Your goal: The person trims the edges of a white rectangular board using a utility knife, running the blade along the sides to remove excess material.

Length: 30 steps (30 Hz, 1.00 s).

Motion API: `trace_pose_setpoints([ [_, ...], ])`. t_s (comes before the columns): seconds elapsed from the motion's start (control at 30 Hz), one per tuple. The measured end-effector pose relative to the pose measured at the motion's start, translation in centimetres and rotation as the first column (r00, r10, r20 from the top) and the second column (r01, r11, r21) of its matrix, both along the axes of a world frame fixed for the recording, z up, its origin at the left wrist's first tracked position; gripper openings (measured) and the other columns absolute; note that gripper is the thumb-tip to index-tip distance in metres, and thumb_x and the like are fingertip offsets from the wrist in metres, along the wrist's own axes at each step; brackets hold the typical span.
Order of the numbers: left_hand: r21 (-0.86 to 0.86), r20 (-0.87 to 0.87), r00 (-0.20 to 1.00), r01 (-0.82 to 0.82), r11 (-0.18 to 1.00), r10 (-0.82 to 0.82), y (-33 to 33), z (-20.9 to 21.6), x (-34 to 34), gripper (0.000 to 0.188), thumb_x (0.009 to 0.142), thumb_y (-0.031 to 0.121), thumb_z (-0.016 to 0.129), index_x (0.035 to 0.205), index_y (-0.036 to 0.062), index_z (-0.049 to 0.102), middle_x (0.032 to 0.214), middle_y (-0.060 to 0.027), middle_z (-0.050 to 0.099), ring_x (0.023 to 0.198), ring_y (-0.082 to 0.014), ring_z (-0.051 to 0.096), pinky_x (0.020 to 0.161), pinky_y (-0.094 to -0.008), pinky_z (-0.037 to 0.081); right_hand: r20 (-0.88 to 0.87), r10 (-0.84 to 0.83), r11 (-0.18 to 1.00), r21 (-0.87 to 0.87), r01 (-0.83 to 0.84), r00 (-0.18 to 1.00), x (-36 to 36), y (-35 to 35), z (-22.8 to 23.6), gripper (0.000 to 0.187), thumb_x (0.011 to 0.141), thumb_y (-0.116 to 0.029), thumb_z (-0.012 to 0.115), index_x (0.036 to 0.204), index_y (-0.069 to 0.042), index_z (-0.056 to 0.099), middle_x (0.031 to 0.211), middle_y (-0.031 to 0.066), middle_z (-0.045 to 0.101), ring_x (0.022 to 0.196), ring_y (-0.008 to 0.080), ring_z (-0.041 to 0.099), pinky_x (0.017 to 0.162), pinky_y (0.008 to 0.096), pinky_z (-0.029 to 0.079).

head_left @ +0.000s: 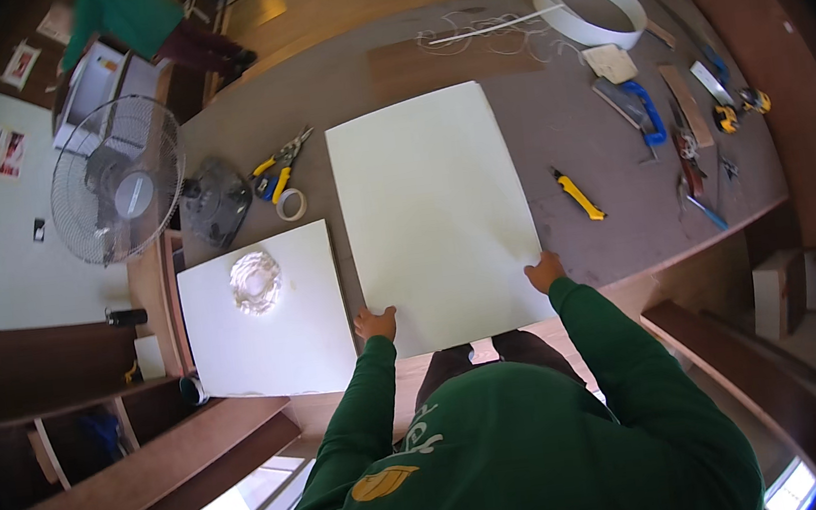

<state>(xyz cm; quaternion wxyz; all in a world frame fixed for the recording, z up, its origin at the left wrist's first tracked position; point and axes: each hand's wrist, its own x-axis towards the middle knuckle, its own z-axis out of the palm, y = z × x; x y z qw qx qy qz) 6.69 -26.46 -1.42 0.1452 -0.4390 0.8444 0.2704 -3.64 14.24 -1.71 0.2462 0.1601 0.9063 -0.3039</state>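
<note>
A large white board (433, 212) lies in front of me on the brown worktable. My left hand (376, 325) holds its near left edge, thumb out toward the board and fingers curled by the side. On the near right edge, my right hand (544, 272) grips the same board; its fingertips are partly hidden. A second white board (304, 317) lies to the left, close to my left hand, with a crumpled white cloth-like wad (256, 281) on it. Right of the large board is a yellow utility knife (578, 193).
A desk fan (123, 182) stands at the left, near yellow-handled snips (285, 160) and a tape roll (291, 205). At the far right are a coiled white strip (629, 28), a blue clamp (651, 114) and several hand tools. Another person in green (135, 19) is at the back left.
</note>
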Motion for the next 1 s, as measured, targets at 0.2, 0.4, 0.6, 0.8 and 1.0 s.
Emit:
trace_pose_setpoints([
  [0.2, 0.055, 0.002, 0.967, -0.256, 0.965, 0.256, 0.1, -0.7, 0.1, 0.083, 0.075, 0.048, 0.081, 0.139, 0.0030, 0.055, 0.145, -0.0300, 0.045, 0.136, -0.0486, 0.042, 0.113, -0.0572, 0.039, 0.151, -0.026, 1.000, 0.001, 0.026, 0.988, -0.7, -1.1, 0.2, 0.067, 0.081, -0.033, 0.076, 0.132, 0.007, 0.057, 0.138, 0.0328, 0.051, 0.127, 0.0453, 0.054, 0.108, 0.0476, 0.047],
  [0.4, 0.149, 0.004, 0.963, -0.268, 0.952, 0.271, -0.6, 0.1, -2.3, 0.072, 0.075, 0.048, 0.078, 0.125, -0.0022, 0.063, 0.134, -0.0294, 0.055, 0.125, -0.0443, 0.054, 0.105, -0.0528, 0.046, 0.234, -0.105, 0.993, -0.021, 0.113, 0.967, -1.8, -0.1, 0.3, 0.073, 0.081, -0.040, 0.073, 0.137, 0.005, 0.054, 0.143, 0.0328, 0.048, 0.132, 0.0514, 0.049, 0.112, 0.0537, 0.043],
  [0.6, 0.204, -0.146, 0.925, -0.320, 0.925, 0.352, -1.8, -0.4, -1.7, 0.057, 0.077, 0.039, 0.077, 0.109, -0.0070, 0.065, 0.112, -0.0272, 0.065, 0.104, -0.0383, 0.063, 0.093, -0.0464, 0.051, 0.158, -0.142, 0.990, -0.002, 0.144, 0.977, -1.6, -1.4, 2.0, 0.066, 0.079, -0.031, 0.074, 0.132, 0.005, 0.058, 0.138, 0.0296, 0.052, 0.129, 0.0461, 0.052, 0.109, 0.0494, 0.046],
  [0.8, 0.338, -0.189, 0.878, -0.362, 0.869, 0.439, -3.2, 1.6, -1.4, 0.060, 0.079, 0.043, 0.079, 0.112, -0.0054, 0.065, 0.100, -0.0179, 0.068, 0.096, -0.0300, 0.064, 0.089, -0.0408, 0.051, 0.123, -0.055, 0.992, -0.108, 0.069, 0.991, -1.9, 1.0, 3.5, 0.061, 0.085, -0.036, 0.067, 0.133, 0.000, 0.054, 0.137, 0.0307, 0.049, 0.127, 0.0512, 0.048, 0.108, 0.0573, 0.042],
  [1.0, 0.341, -0.037, 0.958, -0.256, 0.905, 0.285, -3.0, 4.2, -2.6, 0.076, 0.097, 0.062, 0.059, 0.118, -0.0104, 0.068, 0.106, -0.0204, 0.071, 0.098, -0.0302, 0.066, 0.094, -0.0394, 0.051, -0.012, -0.087, 0.973, -0.214, 0.082, 0.996, -2.3, 2.9, 5.8, 0.053, 0.083, -0.036, 0.076, 0.117, 0.001, 0.058, 0.125, 0.0248, 0.056, 0.111, 0.0446, 0.059, 0.096, 0.0509, 0.050],
])
